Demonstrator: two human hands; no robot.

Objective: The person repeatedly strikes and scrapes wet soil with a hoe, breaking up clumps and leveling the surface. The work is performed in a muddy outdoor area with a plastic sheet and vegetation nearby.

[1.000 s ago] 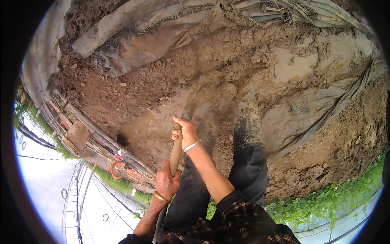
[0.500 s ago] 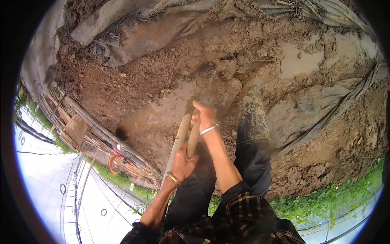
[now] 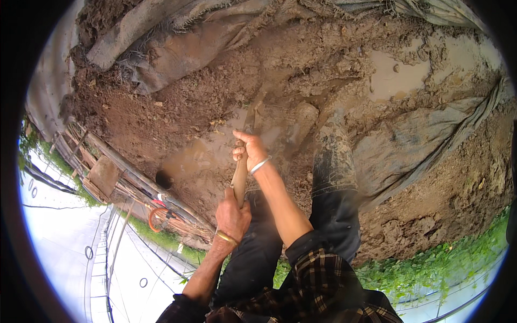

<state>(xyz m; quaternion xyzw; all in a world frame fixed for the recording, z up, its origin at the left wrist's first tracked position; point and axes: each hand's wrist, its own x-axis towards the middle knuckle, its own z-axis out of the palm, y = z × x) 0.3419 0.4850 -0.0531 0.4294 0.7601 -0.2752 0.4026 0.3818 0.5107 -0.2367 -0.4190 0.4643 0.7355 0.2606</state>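
My left hand [image 3: 233,212], with a yellow bangle at its wrist, wraps round the near part of a muddy wooden tool handle [image 3: 240,176]. Farther along it, my right hand [image 3: 249,149] grips the same handle; a silver bangle circles that wrist. Beyond the right hand the handle slants forward, down to wet brown mud [image 3: 280,126]. Its far end is smeared with mud, so the kind of tool cannot be made out. A mud-caked leg [image 3: 335,156] of mine stands just right of the hands.
Muddy grey sheeting [image 3: 414,137] lies at the right, more [image 3: 188,51] at the far left. A puddle [image 3: 398,78] lies far right. Poles [image 3: 145,180], a dark round hole [image 3: 163,178] and an orange ring [image 3: 158,219] are at left. Green plants [image 3: 441,255] grow near right.
Both hands have shifted slightly left with the handle, the right hand a little nearer to the left side. A pale pole seen beside the handle before is now mostly hidden.
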